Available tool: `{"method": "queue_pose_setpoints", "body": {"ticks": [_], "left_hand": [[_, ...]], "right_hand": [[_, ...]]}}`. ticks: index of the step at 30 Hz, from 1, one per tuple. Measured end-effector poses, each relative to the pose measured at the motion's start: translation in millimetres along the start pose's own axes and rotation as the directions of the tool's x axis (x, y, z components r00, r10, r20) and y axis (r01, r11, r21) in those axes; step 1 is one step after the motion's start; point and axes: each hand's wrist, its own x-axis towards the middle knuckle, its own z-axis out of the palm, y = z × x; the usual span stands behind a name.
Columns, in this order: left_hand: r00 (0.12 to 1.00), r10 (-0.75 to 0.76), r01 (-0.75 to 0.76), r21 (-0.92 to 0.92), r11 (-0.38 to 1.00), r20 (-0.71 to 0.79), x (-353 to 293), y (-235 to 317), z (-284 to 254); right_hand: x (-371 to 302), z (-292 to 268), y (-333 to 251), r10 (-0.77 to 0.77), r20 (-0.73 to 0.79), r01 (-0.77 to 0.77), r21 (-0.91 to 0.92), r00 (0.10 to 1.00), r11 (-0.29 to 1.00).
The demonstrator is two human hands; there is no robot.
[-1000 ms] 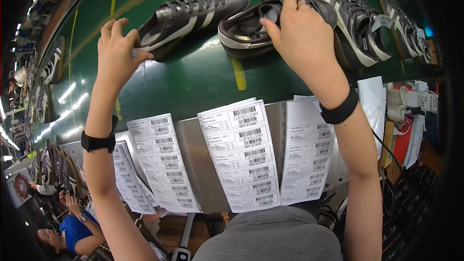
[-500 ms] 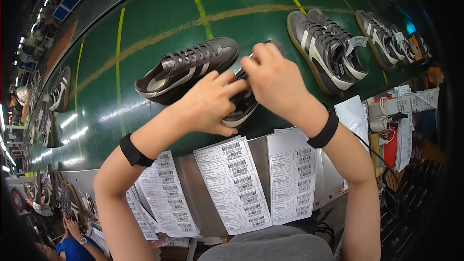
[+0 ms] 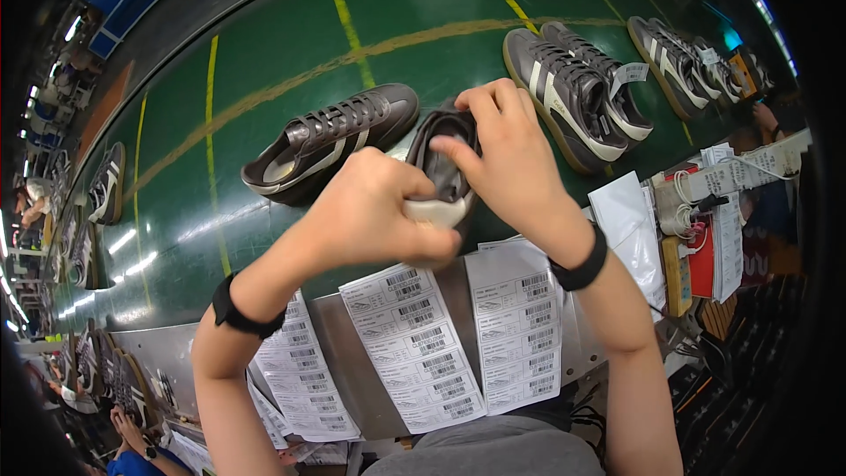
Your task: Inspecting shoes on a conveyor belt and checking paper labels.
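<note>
A dark grey sneaker (image 3: 438, 159) with a pale heel is held between my two hands over the near edge of the green belt. My left hand (image 3: 374, 211) is closed around its heel end, thumb toward me. On its right side my right hand (image 3: 504, 137) grips the upper, fingers over the far part and thumb at the shoe's opening. Close by on the left lies another dark grey sneaker (image 3: 330, 143) with light stripes, laced, its toe pointing away to the right. My hands hide much of the held shoe.
Sheets of barcode labels (image 3: 414, 348) hang along the metal edge (image 3: 379, 414) before me. On the belt (image 3: 273, 62) at right stand a tagged sneaker pair (image 3: 564, 92) and more shoes (image 3: 674, 66). White papers (image 3: 626, 229) and cables lie at right. A co-worker's hands (image 3: 128, 432) show lower left.
The held sneaker has turned so its opening faces up and its heel toward me. My left hand has shifted from its side to its heel; my right thumb has moved to the opening.
</note>
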Motion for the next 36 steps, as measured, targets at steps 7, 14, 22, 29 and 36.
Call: {"method": "queue_pose_setpoints", "body": {"ticks": [7,14,22,29,36], "left_hand": [[0.988,0.106,-0.109,0.020,0.994,0.116,-48.5,89.2,5.8],[0.989,-0.012,-0.011,0.157,0.987,0.144,-41.9,98.3,9.2],[0.993,-0.027,0.002,0.216,0.976,0.114,-47.7,95.3,12.3],[0.957,0.134,-0.134,0.020,0.991,-0.257,-52.9,9.5,-29.4],[0.991,-0.079,0.134,0.689,0.712,-0.112,-80.2,-122.2,-86.4]], "right_hand": [[-23.9,-47.5,-16.8,-0.172,0.400,-0.008,0.412,0.900,0.911],[-13.9,-26.7,5.4,0.111,0.614,-0.512,0.530,0.782,0.676],[-16.1,-25.8,19.3,0.116,0.854,-0.804,0.420,0.507,0.421],[-10.1,-55.0,2.5,-0.155,-0.034,0.158,0.154,0.987,0.975],[-8.3,5.2,2.2,-0.088,0.191,0.123,-0.176,0.978,0.977]]}}
